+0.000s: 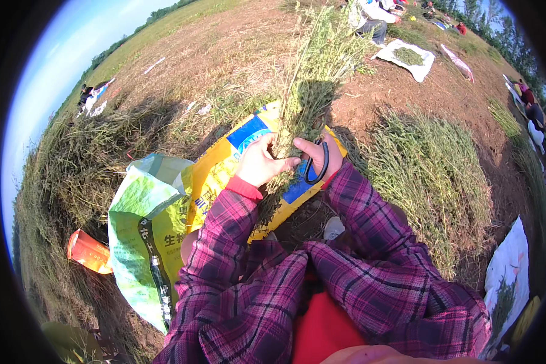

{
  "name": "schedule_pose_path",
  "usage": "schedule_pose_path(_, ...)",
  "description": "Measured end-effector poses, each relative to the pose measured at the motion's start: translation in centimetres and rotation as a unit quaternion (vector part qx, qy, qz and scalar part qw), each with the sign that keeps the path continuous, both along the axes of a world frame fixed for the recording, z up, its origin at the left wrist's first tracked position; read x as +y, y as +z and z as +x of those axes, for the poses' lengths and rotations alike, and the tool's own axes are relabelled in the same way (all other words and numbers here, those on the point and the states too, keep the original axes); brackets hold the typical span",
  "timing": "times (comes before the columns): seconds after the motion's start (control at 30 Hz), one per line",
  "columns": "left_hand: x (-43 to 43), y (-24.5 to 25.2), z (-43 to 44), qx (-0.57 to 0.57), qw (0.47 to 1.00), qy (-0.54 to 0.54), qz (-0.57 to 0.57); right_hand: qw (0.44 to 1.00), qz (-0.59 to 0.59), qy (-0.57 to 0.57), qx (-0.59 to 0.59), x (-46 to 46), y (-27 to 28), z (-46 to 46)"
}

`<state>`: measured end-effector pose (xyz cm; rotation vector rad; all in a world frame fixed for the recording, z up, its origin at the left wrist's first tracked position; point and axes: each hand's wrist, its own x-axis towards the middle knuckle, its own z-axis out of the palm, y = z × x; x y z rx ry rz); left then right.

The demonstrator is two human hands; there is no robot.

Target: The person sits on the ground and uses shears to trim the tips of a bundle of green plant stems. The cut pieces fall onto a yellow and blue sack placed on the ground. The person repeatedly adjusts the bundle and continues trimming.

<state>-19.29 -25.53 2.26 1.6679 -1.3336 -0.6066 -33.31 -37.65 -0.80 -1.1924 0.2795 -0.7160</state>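
My left hand (264, 159) grips a thick bundle of leafy green plant stems (311, 86). The tops point away from me, and the lower part hangs down past my wrist. Close on the right side of the bundle is my right hand (318, 152), its thumb against the stems. A black loop handle (324, 166), apparently of scissors, is held in that hand; the blades are hidden. Below both hands a yellow and blue printed sack (214, 182) lies spread on the ground. An upright green woven sack (139, 214), its mouth gaping, stands left of it.
Heaps of cut plants lie to the left (68, 177) and to the right (430, 182). An orange packet (90, 251) is beside the green sack. Farther off, a white sheet (421, 66) bears plant material near a seated person (371, 20). Another white sack (509, 268) lies at right.
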Motion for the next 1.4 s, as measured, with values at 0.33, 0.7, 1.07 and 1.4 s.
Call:
schedule_pose_path(0.33, -1.7, -4.0, -3.5, 0.196, 0.959, -0.176, 0.106, 0.996, 0.05, 0.063, -0.037, 1.0, 0.4, -5.9)
schedule_pose_path(0.7, -3.1, -8.2, -4.0, -0.068, 0.994, 0.052, -0.075, 0.946, 0.07, -0.309, -0.067, -1.5, 0.1, -9.8)
schedule_pose_path(1.07, -4.6, -8.1, -10.3, -0.124, 0.977, 0.173, 0.03, 0.936, -0.08, -0.342, 0.0, -2.5, 3.9, -8.6)
schedule_pose_path(1.4, -5.7, -11.1, -4.5, 0.08, 0.981, 0.174, -0.011, 0.956, -0.048, -0.278, -0.083, -1.2, 2.0, -8.6)
